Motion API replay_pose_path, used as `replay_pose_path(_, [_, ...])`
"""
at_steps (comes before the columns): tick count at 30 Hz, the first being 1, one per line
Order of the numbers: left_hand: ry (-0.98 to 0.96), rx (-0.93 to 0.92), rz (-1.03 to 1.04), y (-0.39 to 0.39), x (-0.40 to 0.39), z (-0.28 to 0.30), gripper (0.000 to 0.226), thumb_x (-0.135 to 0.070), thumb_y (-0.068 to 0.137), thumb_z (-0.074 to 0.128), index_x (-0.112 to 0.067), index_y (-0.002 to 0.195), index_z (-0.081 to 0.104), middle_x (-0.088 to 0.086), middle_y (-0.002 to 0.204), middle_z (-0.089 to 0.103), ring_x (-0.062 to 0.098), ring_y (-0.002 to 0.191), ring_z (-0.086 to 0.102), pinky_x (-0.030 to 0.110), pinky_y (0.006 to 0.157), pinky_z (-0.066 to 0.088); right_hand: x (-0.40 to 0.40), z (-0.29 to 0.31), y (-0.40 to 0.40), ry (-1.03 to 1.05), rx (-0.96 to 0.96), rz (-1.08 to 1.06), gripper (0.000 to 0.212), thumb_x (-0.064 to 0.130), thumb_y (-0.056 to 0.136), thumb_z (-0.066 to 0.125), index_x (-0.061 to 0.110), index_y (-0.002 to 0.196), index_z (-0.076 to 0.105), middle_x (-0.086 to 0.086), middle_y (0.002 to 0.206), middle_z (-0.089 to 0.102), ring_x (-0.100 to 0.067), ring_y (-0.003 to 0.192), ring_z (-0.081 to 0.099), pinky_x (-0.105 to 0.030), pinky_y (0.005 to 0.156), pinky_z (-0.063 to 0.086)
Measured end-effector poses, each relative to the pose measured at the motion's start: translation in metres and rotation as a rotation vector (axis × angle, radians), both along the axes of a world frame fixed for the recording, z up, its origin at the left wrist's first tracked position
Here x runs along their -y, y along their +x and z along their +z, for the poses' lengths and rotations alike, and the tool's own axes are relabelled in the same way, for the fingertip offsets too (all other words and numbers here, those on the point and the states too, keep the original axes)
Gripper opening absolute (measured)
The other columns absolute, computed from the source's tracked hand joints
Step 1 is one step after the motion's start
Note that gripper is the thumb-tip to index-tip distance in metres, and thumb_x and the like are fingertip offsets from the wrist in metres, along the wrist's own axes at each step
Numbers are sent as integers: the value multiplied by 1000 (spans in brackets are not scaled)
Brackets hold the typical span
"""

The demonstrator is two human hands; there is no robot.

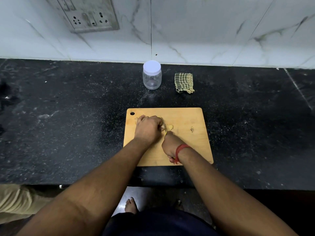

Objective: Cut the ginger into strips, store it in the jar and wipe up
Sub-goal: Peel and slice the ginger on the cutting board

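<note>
Right hand (170, 145), red thread at the wrist, grips a yellow-handled knife (164, 126); left hand (148, 127) clamps pale ginger (170, 127) on the rectangular wooden board (189, 145). Far back, white-lidded clear jar (152, 75), checked cloth (184, 82) right.

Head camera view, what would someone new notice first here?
Two hands at work on a wooden cutting board near the counter's front edge: the left hand holds down ginger, the right hand grips a knife. Behind stand a lidded clear jar and a checked cloth.
</note>
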State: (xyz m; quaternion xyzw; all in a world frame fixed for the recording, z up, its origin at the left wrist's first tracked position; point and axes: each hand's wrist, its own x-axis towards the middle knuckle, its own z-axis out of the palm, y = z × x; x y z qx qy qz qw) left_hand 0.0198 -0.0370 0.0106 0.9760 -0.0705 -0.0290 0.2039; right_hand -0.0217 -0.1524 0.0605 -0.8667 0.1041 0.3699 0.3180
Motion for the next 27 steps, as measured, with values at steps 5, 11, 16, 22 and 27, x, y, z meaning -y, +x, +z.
replay_pose_path(5, [1,-24,87,-1,6,4,8,-18,85,63,-25,85,66,-4,94,71,23,96,60,37,116,19,3,-5,-4,5,9,23,57,-4,95,31,6,150,22,-12,80,55,-18,59,53,-30,47,44])
replay_pose_path(11, [14,-73,107,3,6,5,8,-22,89,60,-25,92,67,-2,98,71,23,103,61,37,117,19,10,-13,-18,-8,-46,43,65,-5,95,29,11,156,12,-14,79,54,-20,53,50,-30,45,44])
replay_pose_path(16, [18,-103,103,4,7,12,6,-23,92,60,-26,92,65,-1,97,70,23,102,61,40,120,18,16,-22,-17,40,-91,-9,62,-3,92,27,17,151,21,-13,80,52,-19,55,47,-26,45,40])
replay_pose_path(22, [31,-117,87,2,12,13,9,-21,92,59,-27,85,60,-1,94,68,24,99,61,45,121,16,27,-20,-25,173,-195,-163,29,-2,93,24,15,107,43,-9,69,45,-14,44,38,-19,43,31])
replay_pose_path(27, [18,-124,98,2,15,13,11,-16,91,55,-22,89,64,0,92,68,24,97,62,46,121,15,40,-14,-28,458,-317,-355,24,1,94,26,17,82,39,-2,57,34,-10,35,25,-12,39,22])
